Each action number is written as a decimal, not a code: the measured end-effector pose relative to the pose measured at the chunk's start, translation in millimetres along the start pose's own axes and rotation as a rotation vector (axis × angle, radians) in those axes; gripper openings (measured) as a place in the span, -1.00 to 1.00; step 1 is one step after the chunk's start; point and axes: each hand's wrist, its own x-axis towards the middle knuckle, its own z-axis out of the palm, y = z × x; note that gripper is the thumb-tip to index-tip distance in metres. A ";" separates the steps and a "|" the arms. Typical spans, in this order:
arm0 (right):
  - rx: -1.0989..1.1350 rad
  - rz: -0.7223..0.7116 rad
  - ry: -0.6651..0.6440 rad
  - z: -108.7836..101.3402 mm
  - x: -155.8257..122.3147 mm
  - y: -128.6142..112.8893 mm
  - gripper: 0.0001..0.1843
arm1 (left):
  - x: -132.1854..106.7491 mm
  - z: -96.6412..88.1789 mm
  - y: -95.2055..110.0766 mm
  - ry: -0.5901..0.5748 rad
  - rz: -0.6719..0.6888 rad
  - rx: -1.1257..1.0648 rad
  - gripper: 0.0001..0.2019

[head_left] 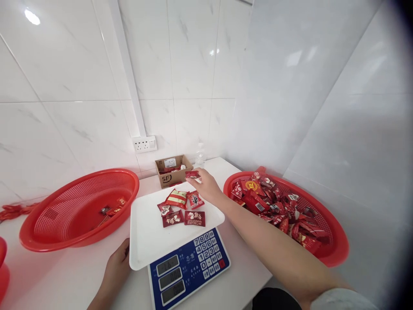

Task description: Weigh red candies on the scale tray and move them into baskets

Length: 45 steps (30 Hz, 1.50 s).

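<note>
My right hand reaches out over the far side of the scale's white tray. Its fingers pinch a small red wrapped candy. Several red snack packets lie on the tray, among them a red packet with a cream middle and a dark red packet. In front of the tray shows the blue panel of the digital scale, with keys and three displays. My left hand rests low beside the tray's left edge; its fingertips are mostly hidden there.
On the right stands a red basket heaped with red packets. A red perforated basket on the left holds a few packets. Against the wall are an open cardboard box with packets inside and a clear plastic bottle.
</note>
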 end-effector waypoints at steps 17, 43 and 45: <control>-0.485 0.306 0.040 -98.1 -110.3 30.8 -0.36 | -0.7 0.2 5.1 0.013 -0.081 -0.061 -0.61; -0.808 0.253 -0.376 -72.4 -151.7 30.5 -0.51 | 45.4 82.6 174.5 -0.305 0.787 0.670 -0.44; -0.806 0.257 -0.380 -73.1 -152.5 30.1 -0.51 | 48.7 84.3 173.5 -0.214 0.739 0.697 -0.50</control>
